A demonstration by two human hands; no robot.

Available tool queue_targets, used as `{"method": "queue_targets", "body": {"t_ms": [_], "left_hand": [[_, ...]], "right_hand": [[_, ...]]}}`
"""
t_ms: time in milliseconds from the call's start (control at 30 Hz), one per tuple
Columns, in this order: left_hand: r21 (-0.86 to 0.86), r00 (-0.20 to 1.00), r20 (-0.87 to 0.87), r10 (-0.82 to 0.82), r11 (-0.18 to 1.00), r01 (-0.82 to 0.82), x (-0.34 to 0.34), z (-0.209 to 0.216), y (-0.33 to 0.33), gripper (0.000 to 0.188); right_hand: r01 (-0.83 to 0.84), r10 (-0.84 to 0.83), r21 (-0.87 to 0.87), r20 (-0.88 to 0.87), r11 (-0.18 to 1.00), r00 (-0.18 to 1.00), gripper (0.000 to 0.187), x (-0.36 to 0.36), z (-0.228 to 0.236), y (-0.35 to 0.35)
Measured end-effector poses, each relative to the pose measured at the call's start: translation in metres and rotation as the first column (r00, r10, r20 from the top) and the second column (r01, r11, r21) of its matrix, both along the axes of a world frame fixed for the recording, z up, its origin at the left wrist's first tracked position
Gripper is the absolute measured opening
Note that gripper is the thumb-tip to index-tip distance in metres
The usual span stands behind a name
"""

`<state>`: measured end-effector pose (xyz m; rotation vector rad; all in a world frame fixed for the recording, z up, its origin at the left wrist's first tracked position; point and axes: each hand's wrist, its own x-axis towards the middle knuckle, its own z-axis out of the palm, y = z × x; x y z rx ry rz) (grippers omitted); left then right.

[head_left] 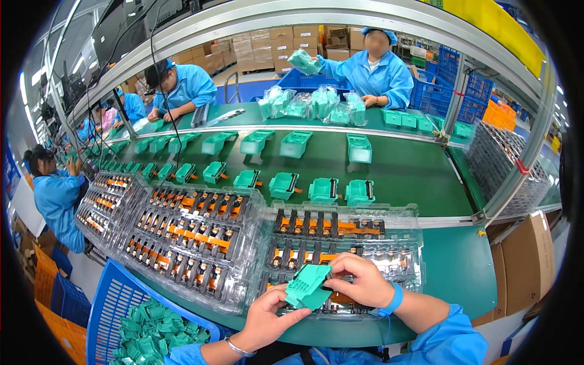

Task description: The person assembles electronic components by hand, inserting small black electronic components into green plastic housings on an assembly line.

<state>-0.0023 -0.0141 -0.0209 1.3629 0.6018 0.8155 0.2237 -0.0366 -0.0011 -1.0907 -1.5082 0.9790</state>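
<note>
Holding one green housing (pixel 309 289) between them over the clear tray (pixel 409 214), left hand (pixel 269 316) and right hand (pixel 360 281) both pinch it shut; many housings fill the blue crate (pixel 109 304); finished ones ride the belt (pixel 401 167).

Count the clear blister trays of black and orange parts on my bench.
3 clear trays: one under the hands, one in the middle, one far left. More may lie stacked beneath or beyond the left edge.
</note>
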Motion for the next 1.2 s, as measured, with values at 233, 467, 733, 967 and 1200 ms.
{"method": "queue_targets", "body": {"t_ms": [233, 467, 733, 967, 1200], "left_hand": [[0.138, 0.994, 0.045, 0.098, 0.985, -0.103, 0.007, 0.012, 0.001, 0.053], [-0.005, 0.999, 0.027, 0.026, 1.000, -0.026, 0.003, 0.006, -0.004, 0.046], [-0.070, 0.997, 0.053, 0.056, 0.996, -0.052, 0.003, 0.001, 0.001, 0.034], [-0.121, 0.994, -0.005, 0.105, 0.987, -0.105, 0.007, 0.001, 0.002, 0.028], [-0.122, 0.994, -0.012, 0.111, 0.986, -0.112, 0.008, 0.002, 0.005, 0.024]], "right_hand": [[-0.297, -0.436, 0.821, 0.523, 0.487, 0.732, 0.032, 0.023, 0.052, -0.006], [-0.344, -0.513, 0.761, 0.633, 0.550, 0.580, 0.030, 0.061, 0.057, -0.002], [0.719, -0.791, 0.341, 0.357, 0.606, 0.497, 0.016, 0.218, 0.012, 0.064], [0.703, -0.658, -0.420, 0.274, 0.574, 0.701, 0.016, 0.254, -0.033, 0.103], [0.664, -0.665, -0.526, 0.226, 0.532, 0.712, 0.017, 0.255, -0.039, 0.113]]}}
